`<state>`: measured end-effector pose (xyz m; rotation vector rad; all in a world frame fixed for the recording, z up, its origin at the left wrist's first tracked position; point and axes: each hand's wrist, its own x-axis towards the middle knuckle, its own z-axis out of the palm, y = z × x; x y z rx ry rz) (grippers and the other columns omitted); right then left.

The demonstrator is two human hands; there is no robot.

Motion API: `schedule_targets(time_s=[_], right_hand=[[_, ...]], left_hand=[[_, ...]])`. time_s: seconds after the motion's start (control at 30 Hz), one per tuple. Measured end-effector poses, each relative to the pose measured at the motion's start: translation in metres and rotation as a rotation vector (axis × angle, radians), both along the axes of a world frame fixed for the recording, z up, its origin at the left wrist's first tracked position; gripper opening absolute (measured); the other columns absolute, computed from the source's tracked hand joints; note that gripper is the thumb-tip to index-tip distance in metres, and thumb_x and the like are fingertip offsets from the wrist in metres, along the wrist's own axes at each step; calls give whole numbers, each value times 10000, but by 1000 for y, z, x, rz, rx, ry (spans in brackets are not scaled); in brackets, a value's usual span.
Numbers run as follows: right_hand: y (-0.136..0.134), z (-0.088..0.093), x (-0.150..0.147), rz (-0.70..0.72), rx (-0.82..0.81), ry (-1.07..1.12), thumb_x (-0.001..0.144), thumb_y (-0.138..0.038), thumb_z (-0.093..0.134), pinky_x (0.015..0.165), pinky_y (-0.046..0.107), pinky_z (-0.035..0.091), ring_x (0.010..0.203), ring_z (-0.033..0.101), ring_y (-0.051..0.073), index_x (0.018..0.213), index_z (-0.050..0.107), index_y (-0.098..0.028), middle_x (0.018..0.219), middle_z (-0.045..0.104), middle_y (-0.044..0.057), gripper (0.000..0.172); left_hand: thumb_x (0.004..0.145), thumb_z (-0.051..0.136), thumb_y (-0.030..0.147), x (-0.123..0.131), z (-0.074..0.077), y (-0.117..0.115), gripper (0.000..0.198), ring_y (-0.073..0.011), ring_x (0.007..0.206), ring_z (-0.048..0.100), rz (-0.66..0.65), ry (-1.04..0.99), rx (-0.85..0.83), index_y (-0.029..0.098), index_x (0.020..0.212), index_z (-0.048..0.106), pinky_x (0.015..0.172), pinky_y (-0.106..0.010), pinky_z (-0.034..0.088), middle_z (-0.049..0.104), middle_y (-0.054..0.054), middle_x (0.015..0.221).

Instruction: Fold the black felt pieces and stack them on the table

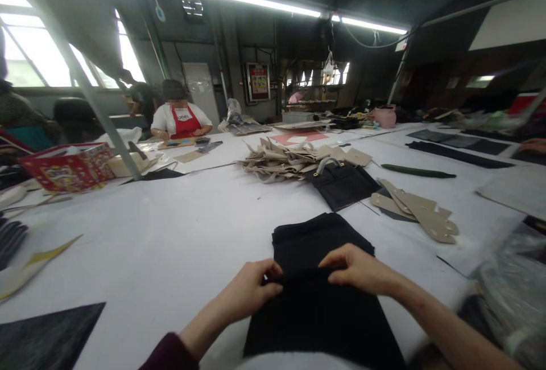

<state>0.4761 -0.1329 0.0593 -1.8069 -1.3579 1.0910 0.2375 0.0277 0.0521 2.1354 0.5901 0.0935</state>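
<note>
Black fabric (315, 319) lies in front of me, its near part hanging toward my body. My left hand (251, 290) pinches its left side between thumb and fingers. Opposite, my right hand (356, 270) grips the same fabric with bent fingers, near its right side. Just beyond my fingers is a stack of black fabric pieces (315, 236), lying flat with uneven edges. Whether the held piece is separate from that stack, I cannot tell. Farther off rests a black handbag (345, 185) with a grey handle.
Behind the handbag sits a pile of beige pieces (281, 159). Beige strips (413, 208) and a cucumber (418, 171) lie to the right. A metal post (106, 114) rises beside a red bag (68, 168) at left. A person in a red apron (185, 119) sits across the white table (170, 233).
</note>
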Motion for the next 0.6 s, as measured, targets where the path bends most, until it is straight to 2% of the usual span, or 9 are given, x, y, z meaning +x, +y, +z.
schedule_targets(time_s=[0.1, 0.17, 0.23, 0.3, 0.4, 0.5, 0.6], right_hand=[[25, 2, 59, -87, 36, -517, 715, -185, 636, 745, 238, 479, 853, 666, 176, 993, 753, -226, 952, 736, 8, 304], [43, -4, 82, -154, 58, -712, 713, -157, 638, 825, 284, 472, 938, 656, 212, 988, 755, -224, 1001, 730, 38, 305], [59, -15, 90, -219, 90, -803, 737, -132, 603, 908, 360, 439, 1041, 621, 260, 1000, 749, -204, 1062, 711, 83, 309], [71, -31, 88, -264, 141, -878, 785, -112, 532, 968, 413, 394, 1126, 577, 277, 1058, 728, -193, 1131, 685, 105, 346], [83, -59, 77, -287, 230, -934, 875, -133, 437, 1025, 403, 352, 1231, 513, 235, 1225, 646, -198, 1280, 621, 93, 413], [91, -84, 68, -292, 277, -962, 972, -252, 367, 1077, 413, 308, 1339, 418, 231, 1347, 555, -199, 1396, 541, 84, 423], [97, -100, 66, -296, 289, -985, 1012, -329, 303, 1120, 448, 241, 1396, 340, 256, 1393, 511, -196, 1440, 499, 79, 454]], left_hand=[[769, 639, 201, 59, -10, 7, 235, -160, 789, 614, 89, -71, 80, 209, 1003, 631, 691, -245, 450, 681, 3, 891], [796, 634, 203, 88, -16, 14, 256, -179, 827, 633, 158, -52, 257, 215, 1051, 621, 722, -263, 465, 692, -18, 919], [815, 620, 188, 106, -22, 20, 280, -212, 888, 639, 213, -5, 424, 215, 1093, 611, 771, -302, 473, 694, -50, 965], [814, 603, 149, 114, -27, 23, 297, -253, 971, 623, 233, 29, 507, 205, 1106, 609, 836, -357, 466, 685, -82, 1017], [803, 582, 104, 116, -34, 22, 371, -295, 1086, 569, 226, 26, 641, 199, 1161, 594, 919, -432, 439, 649, -106, 1122], [828, 559, 97, 116, -40, 17, 514, -291, 1250, 469, 161, -94, 860, 244, 1319, 506, 1036, -471, 380, 523, -84, 1378], [918, 491, 156, 121, -50, 18, 465, -271, 1363, 380, 116, -164, 927, 260, 1370, 469, 1146, -489, 273, 443, -47, 1485]])
